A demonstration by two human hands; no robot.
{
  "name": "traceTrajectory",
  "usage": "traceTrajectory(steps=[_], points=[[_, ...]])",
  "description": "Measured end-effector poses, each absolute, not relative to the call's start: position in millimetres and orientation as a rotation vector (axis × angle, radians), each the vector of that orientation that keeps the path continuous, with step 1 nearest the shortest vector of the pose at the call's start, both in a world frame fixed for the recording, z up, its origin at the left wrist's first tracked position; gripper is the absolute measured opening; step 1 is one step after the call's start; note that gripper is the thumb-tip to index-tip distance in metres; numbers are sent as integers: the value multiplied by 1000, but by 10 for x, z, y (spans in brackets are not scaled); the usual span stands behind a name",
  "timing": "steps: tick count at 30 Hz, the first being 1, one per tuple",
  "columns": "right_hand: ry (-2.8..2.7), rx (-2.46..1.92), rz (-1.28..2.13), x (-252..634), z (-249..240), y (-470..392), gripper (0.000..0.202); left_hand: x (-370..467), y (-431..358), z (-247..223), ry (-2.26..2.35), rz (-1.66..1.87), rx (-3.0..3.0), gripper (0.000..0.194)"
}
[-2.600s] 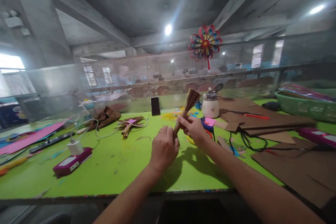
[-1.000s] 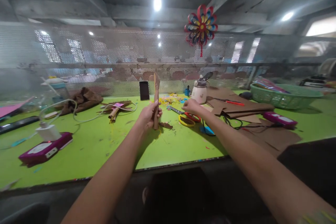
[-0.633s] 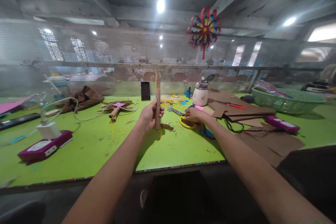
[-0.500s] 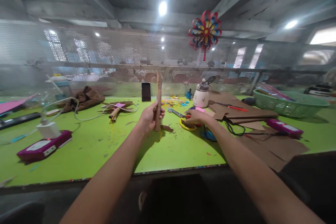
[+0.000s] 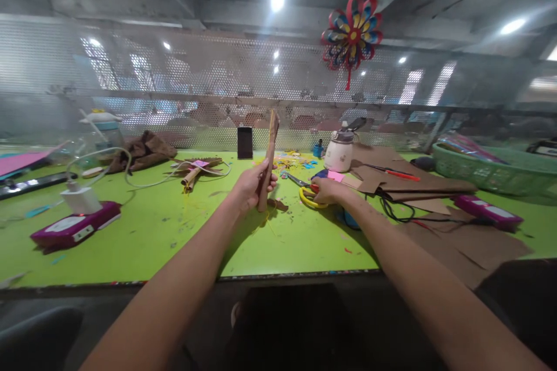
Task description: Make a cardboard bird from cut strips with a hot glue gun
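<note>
And here's the brown paper roll [image 5: 271, 148], upright above the bench [image 5: 174, 243], the left hand [image 5: 250, 185] wrapped round it in a closed grip! It looks already rolled, a yellow strand at its foot. Just to its right, the right hand [image 5: 331, 191] is at the scissors [image 5: 311, 203], not yet lifted; whether that grip has closed, I can't tell. Flat brown sheets [image 5: 448, 186] lie beyond, seemingly unrolled as yet.

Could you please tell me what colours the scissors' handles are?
The scissors have one yellow and one red handle, best seen in the head view.
</note>
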State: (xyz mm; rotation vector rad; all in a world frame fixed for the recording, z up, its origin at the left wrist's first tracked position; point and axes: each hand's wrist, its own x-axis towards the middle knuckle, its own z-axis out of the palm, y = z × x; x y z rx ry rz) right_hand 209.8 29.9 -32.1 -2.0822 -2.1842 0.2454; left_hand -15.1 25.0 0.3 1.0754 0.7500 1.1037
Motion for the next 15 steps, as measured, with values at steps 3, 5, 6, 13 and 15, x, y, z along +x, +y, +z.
traceTrajectory(steps=[3,5,6,13,15], points=[[-2126,-2060,229,2091,-353,317,49,-155,252,-2,767,1103,1082,24],[-2086,-2018,255,2112,-350,329,52,-162,257,-6,768,1108,1084,25],[-2065,-1991,279,2132,-341,336,54,-166,261,-9,766,1109,1084,25],[-1789,-1829,539,2314,-288,361,56,-179,277,-17,783,1089,1086,23],[-1701,-1770,601,2335,-298,358,59,-182,270,-10,784,1092,1087,23]])
